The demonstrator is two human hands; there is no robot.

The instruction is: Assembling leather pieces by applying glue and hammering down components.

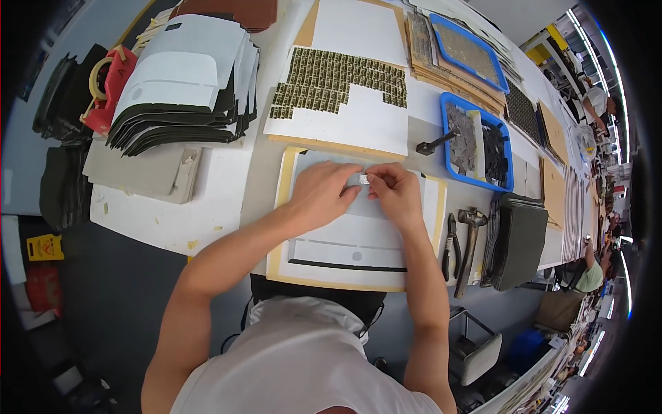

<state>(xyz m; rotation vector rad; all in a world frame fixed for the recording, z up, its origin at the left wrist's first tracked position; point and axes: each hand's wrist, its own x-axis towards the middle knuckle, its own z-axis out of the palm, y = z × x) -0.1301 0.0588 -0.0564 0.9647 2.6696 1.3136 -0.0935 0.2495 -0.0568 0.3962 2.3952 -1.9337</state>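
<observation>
On the table in front of me lies a light grey panel (345, 231) with a dark strip along its near edge, set on a board with a yellowish taped border (281, 207). Over its far part, my right hand (398, 196) pinches a small white piece (363, 179) between thumb and fingertips. Close on the other side is my left hand (321, 193), its thumb and forefinger apart and the forefinger's tip beside the piece. The left palm hovers over or rests on the panel; I cannot tell which.
Beyond is a white sheet with rows of small dark-gold pieces (324, 76). At right are a blue tray of dark pieces (448, 162), a brush (434, 144), pliers (452, 245), a hammer (469, 241) and dark stacked panels (520, 241). Left stand stacked panels (172, 76) and a red tape dispenser (114, 86).
</observation>
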